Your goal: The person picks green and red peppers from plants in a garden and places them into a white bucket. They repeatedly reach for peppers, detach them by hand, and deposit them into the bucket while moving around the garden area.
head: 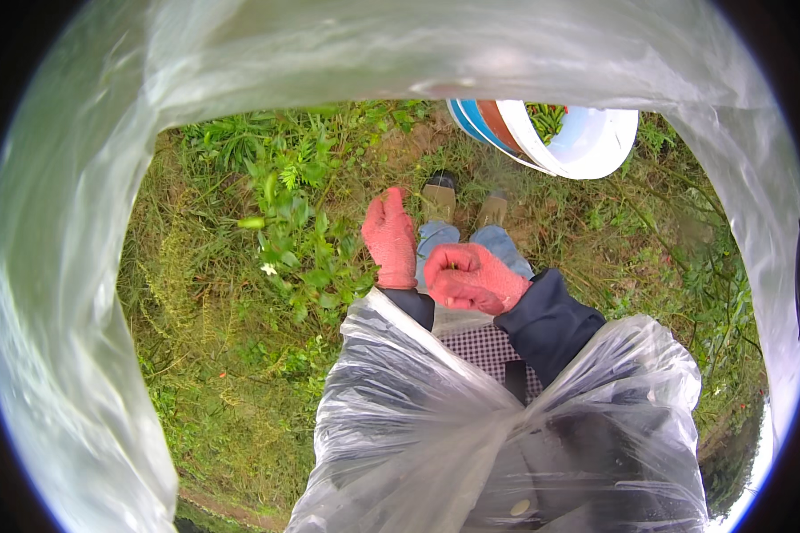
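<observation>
My left hand (391,236), in a red work glove, is beside a leafy green pepper plant (307,233); its fingers are bent, and whether they hold anything is hidden. To its right my right hand (473,278), in a matching glove, is curled, with a small bit of green (452,266) showing between the fingers. Two green peppers (251,222) and a white flower (268,269) show on the plant. Beyond my feet at the top stands a white bucket (600,143) with green and a few red peppers (545,123) inside.
My boots (439,200) stand on grassy, weedy ground (207,333). Clear plastic sheeting (73,266) frames the view and covers my torso and part of the bucket. More plants (700,253) grow on the right.
</observation>
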{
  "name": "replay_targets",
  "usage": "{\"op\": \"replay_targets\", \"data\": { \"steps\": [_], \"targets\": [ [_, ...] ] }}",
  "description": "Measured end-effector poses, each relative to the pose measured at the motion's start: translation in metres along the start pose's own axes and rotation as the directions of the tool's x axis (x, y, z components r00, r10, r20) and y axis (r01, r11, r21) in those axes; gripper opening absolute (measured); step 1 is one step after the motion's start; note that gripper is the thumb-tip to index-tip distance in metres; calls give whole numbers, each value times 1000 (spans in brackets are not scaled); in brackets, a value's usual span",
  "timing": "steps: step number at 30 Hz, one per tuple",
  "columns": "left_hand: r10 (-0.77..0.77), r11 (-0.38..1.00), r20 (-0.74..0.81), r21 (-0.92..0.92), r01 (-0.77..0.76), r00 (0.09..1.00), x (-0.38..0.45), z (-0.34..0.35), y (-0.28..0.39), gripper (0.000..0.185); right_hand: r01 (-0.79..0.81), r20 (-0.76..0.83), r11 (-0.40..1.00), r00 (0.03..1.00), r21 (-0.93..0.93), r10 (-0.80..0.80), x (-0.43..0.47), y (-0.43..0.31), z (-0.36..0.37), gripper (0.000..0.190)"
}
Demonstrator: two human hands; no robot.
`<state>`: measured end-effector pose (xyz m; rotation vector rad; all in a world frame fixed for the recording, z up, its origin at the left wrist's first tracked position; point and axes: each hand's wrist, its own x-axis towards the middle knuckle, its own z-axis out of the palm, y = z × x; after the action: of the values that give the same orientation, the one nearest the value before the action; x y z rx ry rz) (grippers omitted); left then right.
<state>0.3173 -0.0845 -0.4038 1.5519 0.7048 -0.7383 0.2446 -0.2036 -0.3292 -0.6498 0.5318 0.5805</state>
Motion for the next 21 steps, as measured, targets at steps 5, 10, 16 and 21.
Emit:
{"op": "replay_targets", "data": {
  "steps": [5, 10, 16, 21],
  "targets": [
    [158, 987, -117, -16, -161, 981, -9, -6, 8, 41, -26, 14, 975, 1000, 222, 24, -14, -11, -4, 17],
    [461, 886, -262, 72, -459, 848, -27, -7, 34, 40, 80, -112, 944, 993, 319, -46, -28, -19, -15, 17],
    [580, 753, -312, -147, -642, 752, -51, 0, 74, 29, 231, -124, 910, 972, 344, -200, -47, -34, -28, 30],
    [257, 924, 44, -303, -232, 965, -58, 13, 89, 46, 315, -219, 902, 941, 294, -258, -41, -50, -29, 28]
  ]
}}
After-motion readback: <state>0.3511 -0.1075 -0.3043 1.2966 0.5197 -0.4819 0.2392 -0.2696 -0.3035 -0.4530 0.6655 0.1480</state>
